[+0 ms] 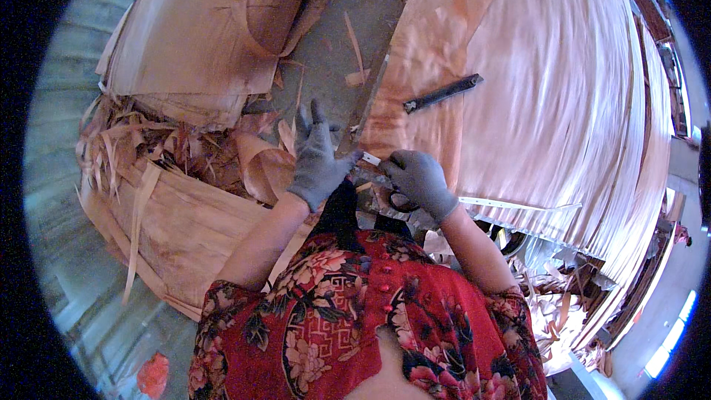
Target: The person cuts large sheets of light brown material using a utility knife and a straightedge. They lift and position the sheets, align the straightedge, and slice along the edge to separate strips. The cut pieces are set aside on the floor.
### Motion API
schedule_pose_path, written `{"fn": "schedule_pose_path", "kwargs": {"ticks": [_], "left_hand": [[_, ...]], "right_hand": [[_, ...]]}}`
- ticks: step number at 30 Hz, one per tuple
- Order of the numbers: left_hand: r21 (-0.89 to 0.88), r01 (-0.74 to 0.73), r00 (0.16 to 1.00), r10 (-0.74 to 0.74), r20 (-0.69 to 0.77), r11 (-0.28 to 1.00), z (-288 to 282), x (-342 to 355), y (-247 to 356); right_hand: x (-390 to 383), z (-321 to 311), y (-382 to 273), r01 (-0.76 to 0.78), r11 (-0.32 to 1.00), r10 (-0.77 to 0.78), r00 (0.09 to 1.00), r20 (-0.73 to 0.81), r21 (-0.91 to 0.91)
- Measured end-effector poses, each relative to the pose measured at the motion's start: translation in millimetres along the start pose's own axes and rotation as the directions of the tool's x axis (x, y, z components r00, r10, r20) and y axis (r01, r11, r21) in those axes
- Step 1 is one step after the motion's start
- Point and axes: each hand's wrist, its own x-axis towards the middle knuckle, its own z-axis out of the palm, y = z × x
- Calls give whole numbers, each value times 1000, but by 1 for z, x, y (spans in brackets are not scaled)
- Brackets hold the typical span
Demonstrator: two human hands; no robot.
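My left hand (317,161), in a grey glove, is raised over the gap between the wood sheets with its fingers spread. Its thumb reaches the end of a short white strip (370,158) with dark dots. My right hand (421,181), gloved in grey too, is closed on the other end of that strip. Below its fingers a dark rounded thing shows in part; I cannot tell what it is. Beyond my right hand lies a black bar-shaped tool (443,94) on an orange-brown veneer sheet (415,59). A white dotted strip (518,204) runs along the near edge of the pale veneer.
A broad stack of pale veneer (555,89) fills the right side. On the left lie a brown veneer stack (200,30), curled scraps (263,167) and more sheets (185,215). A grey board (370,22) with splinters runs between the stacks. Shredded offcuts lie at the lower right.
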Motion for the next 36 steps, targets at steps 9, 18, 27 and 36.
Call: {"fn": "schedule_pose_path", "kwargs": {"ticks": [9,18,27,36], "left_hand": [[293,90,990,-119,80,952,32,4,-3],[195,126,980,-152,129,973,38,-1,-18],[262,41,995,-62,72,964,28,1,9],[326,-424,905,405,129,845,77,4,112]], "right_hand": [[-7,3,17,60,995,-65,996,-56,-81],[-101,-102,53,-399,900,402,915,17,174],[-110,-76,89,-455,877,433,887,-162,-150],[-112,-79,93,-512,848,492,857,-156,-139]]}}
